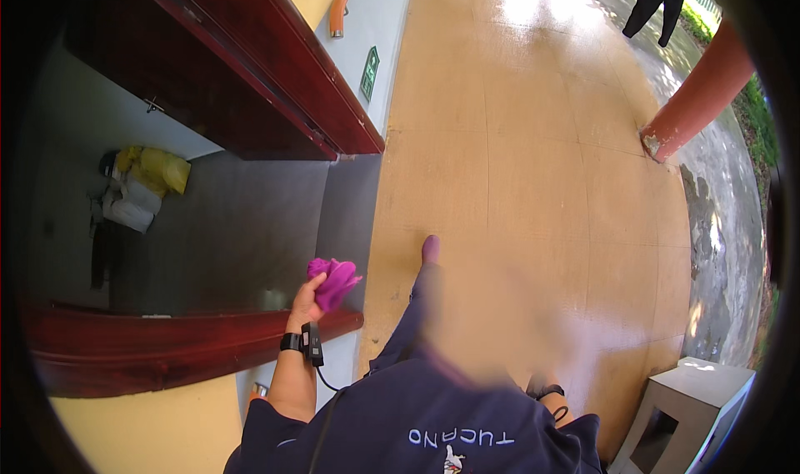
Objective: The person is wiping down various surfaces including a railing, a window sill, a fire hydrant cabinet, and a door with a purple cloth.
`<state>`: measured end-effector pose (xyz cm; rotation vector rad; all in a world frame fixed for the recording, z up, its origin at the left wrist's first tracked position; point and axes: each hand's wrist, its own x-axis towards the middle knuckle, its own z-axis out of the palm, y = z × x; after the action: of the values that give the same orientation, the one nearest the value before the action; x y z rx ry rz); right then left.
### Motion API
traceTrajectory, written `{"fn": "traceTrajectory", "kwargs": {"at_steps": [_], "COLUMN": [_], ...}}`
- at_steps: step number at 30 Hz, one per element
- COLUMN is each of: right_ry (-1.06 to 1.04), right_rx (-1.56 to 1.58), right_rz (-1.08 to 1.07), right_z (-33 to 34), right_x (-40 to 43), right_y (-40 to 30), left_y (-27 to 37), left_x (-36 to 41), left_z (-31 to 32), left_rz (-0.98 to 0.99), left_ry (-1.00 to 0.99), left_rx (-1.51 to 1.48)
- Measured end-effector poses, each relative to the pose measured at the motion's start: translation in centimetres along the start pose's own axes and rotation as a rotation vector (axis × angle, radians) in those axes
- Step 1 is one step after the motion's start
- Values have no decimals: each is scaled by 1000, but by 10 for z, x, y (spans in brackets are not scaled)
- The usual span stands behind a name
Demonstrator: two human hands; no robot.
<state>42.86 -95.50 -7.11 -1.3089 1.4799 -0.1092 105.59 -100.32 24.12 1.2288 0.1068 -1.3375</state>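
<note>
A crumpled magenta cloth [337, 283] is in my left hand [307, 299], with the thumb lying over it. That hand is held out at the left, over the grey threshold [350, 224] of a doorway. My left wrist bears a black band and a small black device with a cable. On the right, my right forearm [556, 405] with a black wrist strap hangs beside my body. A blurred patch and my body hide most of the right hand. One foot in a pinkish shoe [430, 249] is on the tan tiled floor [531, 186].
Dark red door frame parts [187, 349] flank the doorway; yellow [164, 169] and white [130, 204] bags lie inside. An orange handrail [340, 11] is on the wall. A red pillar [700, 93] and grey box [687, 393] stand right. Black trousers [657, 5] show at top right.
</note>
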Motion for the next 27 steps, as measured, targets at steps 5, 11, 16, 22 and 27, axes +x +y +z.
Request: {"fn": "traceTrajectory", "kwargs": {"at_steps": [5,11,16,22,27], "right_ry": [69,20,31,-36,-244], "right_rx": [246,445,401,418,197], "right_rz": [178,445,403,355,306], "right_z": [5,6,-4,-30,-49], "right_x": [85,185,250,269,314], "right_y": [-31,-136,-218,-292,-264], "left_y": [37,111,179,228,281], "left_x": [96,183,245,311,375], "left_z": [-15,11,67,129,197], "left_rz": [-35,-53,142,261,351], "left_ry": [171,189,55,64,-25], "left_rx": [-9,-39,154,157,148]}}
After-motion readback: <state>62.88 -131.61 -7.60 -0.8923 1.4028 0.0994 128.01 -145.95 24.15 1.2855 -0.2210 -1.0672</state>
